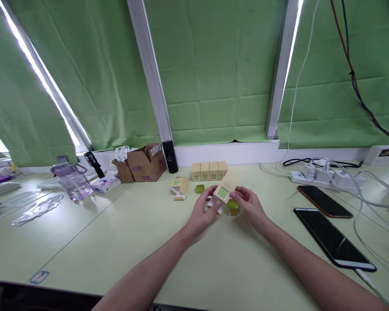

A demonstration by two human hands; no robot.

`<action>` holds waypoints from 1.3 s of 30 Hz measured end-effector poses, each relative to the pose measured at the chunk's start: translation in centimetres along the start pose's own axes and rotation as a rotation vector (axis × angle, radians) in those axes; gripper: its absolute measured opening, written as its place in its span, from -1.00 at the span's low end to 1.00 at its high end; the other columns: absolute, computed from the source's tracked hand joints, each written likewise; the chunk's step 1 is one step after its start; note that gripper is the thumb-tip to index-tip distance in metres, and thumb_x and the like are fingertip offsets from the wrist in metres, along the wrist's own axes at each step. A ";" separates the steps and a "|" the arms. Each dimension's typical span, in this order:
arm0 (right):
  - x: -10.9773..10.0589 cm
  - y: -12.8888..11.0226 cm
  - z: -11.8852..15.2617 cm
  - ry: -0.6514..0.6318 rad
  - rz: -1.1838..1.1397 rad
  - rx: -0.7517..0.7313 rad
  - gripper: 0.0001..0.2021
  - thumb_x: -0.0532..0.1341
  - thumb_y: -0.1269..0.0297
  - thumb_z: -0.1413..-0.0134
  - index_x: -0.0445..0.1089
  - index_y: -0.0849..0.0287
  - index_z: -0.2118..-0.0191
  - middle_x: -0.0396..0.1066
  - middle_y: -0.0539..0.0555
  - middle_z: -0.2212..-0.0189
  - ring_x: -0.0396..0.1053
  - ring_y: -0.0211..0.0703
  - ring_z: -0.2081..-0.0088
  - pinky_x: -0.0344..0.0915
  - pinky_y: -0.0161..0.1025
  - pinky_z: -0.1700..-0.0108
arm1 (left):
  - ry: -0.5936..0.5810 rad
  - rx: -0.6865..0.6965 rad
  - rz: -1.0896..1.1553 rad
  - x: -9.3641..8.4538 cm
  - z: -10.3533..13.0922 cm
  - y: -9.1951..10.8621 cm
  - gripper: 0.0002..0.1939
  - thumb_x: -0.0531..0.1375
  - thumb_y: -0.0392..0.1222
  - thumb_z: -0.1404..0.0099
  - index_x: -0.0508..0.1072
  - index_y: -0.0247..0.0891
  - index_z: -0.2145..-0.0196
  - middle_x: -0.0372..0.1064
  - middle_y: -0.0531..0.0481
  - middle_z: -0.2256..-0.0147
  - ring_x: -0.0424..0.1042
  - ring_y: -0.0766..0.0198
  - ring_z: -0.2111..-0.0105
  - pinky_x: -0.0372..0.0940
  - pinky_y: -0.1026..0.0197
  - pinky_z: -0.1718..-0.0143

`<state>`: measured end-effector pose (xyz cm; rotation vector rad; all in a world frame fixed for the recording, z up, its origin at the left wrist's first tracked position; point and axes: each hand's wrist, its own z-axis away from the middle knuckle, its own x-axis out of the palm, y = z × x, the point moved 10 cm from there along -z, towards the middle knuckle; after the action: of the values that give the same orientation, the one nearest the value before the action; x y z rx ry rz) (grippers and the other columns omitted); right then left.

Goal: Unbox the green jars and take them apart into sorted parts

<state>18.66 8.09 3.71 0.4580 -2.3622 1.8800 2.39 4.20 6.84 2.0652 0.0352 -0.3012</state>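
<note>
Between my two hands a small tan carton (pixel 226 186) with a green square on it is held tilted, its white end flap hanging open at the lower left. My left hand (pixel 205 211) grips the carton's left side. On its right side the fingers of my right hand (pixel 249 204) close on it. Just below the carton, a small glass jar (pixel 234 209) with a green lid stands on the table. A green square piece (pixel 200 188) lies left of my hands, and a clear round piece (pixel 248 185) sits behind my right hand.
Several matching cartons (pixel 205 172) stand in a row behind; an opened one (pixel 180 188) lies at left. Further left are a cardboard box (pixel 145 163), black cylinder (pixel 170 156) and purple bottle (pixel 71 180). Two phones (pixel 333 236) and a cabled power strip (pixel 326 178) lie at right.
</note>
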 end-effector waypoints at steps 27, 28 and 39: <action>-0.2 -0.1 0.0 0.039 0.017 0.039 -0.46 0.50 -0.19 0.19 0.49 0.12 0.22 0.64 0.14 0.27 0.58 0.08 0.15 0.47 -0.10 0.09 | 0.158 0.220 -0.368 -1.2 0.9 2.1 -0.66 0.08 -0.17 -0.47 0.43 -0.15 -0.15 0.49 -0.16 -0.06 0.43 -0.01 -0.07 0.27 -0.05 -0.13; -0.1 -0.1 0.1 0.035 0.019 0.044 -0.46 0.50 -0.20 0.20 0.49 0.12 0.23 0.64 0.14 0.26 0.58 0.08 0.15 0.47 -0.10 0.10 | 0.169 0.214 -0.367 -1.3 0.9 2.0 -0.67 0.08 -0.17 -0.48 0.44 -0.16 -0.14 0.49 -0.16 -0.05 0.43 -0.01 -0.06 0.27 -0.04 -0.12; 0.3 0.2 0.1 -0.007 0.060 0.040 -0.38 0.48 -0.22 0.17 0.47 0.14 0.10 0.64 0.16 0.26 0.59 0.12 0.12 0.46 -0.01 -0.01 | 0.179 0.095 -0.306 -1.5 0.7 1.1 -0.61 0.31 -0.26 -0.26 0.43 -0.16 -0.05 0.49 -0.12 0.00 0.44 0.00 -0.02 0.29 -0.03 -0.10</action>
<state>18.36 8.03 3.58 0.4023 -2.3726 1.9580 1.01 3.25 7.76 2.1752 0.4570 -0.3085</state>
